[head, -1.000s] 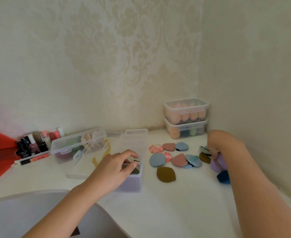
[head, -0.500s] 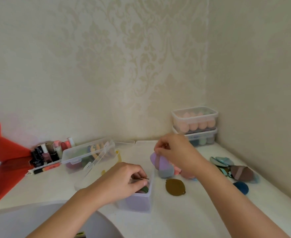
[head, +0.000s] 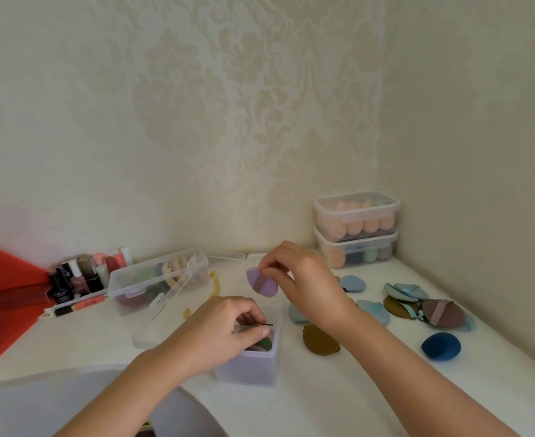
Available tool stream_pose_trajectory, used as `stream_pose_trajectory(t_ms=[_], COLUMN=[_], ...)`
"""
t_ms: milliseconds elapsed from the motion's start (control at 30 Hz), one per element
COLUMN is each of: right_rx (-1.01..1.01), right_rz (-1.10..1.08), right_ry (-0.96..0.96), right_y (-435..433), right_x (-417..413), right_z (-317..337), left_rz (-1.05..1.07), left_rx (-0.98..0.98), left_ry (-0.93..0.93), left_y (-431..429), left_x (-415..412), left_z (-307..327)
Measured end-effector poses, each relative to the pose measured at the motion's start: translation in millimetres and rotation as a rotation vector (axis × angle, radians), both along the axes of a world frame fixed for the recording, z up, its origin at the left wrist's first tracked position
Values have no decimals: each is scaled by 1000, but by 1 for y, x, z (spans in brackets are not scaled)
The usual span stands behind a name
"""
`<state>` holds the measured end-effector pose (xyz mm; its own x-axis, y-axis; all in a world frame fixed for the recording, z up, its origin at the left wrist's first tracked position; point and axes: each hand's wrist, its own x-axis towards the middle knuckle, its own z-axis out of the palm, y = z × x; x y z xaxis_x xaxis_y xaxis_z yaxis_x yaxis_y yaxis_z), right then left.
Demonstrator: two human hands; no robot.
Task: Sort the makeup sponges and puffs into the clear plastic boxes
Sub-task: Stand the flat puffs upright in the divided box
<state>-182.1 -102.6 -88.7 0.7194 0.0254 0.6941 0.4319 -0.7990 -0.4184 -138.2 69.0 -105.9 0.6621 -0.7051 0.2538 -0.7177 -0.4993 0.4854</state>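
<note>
Lilac teardrop puff with brown strap (head: 261, 282): pinched by right hand (head: 304, 279) above open clear plastic box (head: 253, 367). Left hand (head: 225, 329): curled inside box, grasp unclear. Step, likely: placing; next, lower puff in.

Clear glossy plastic box (head: 253, 370), matt velvety lilac puff (head: 261, 283), and a smooth matt white tabletop (head: 307, 402).

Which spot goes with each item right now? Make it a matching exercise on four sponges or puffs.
1 lilac teardrop puff
2 dark blue rounded puff
3 peach egg-shaped sponges
4 olive-brown flat puff

A inside the lidded top clear box
B pinched by the right hand
C on the white table beside the open clear box
D on the table near the brown strapped puff

Pairs: 1-B, 2-D, 3-A, 4-C
</note>
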Motion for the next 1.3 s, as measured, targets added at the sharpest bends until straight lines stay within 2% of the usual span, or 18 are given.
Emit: stream_pose_trajectory(t_ms=[133,267,400,500,767,867,967,1067,1167,1300], right_rx=[-83,-126,-66,-14,64,100,-92,-252,-383,-431], right_rz=[17,42,7,0,-34,-226,-400,-318,-258,-243], right_ry=[143,274,311,344,374,395,690,960,1081,1117], right_y=[0,2,-1,-3,-10,-28,-47,-45,-35,-30], right_x=[5,7,6,5,3,-2,-14,-22,-20,-16], right_z=[-10,-20,-19,-17,-10,4,14,15,9,3], left_rz=[-32,22,28,2,-7,-11,-26,-34,-33,-11], left_rx=[9,-182,-50,-47,-37,-35,-13,-11,-47,-116], left_ry=[18,-95,22,80,88,105,82,73,87,141], left_y=[1,-4,-11,-16,-15,-13,-14,-14,-15,-15], left_x=[4,21,37,41,42,45,46,45,44,42], left_z=[6,13,13,12,-7,-10,-12,-10,-10,-11])
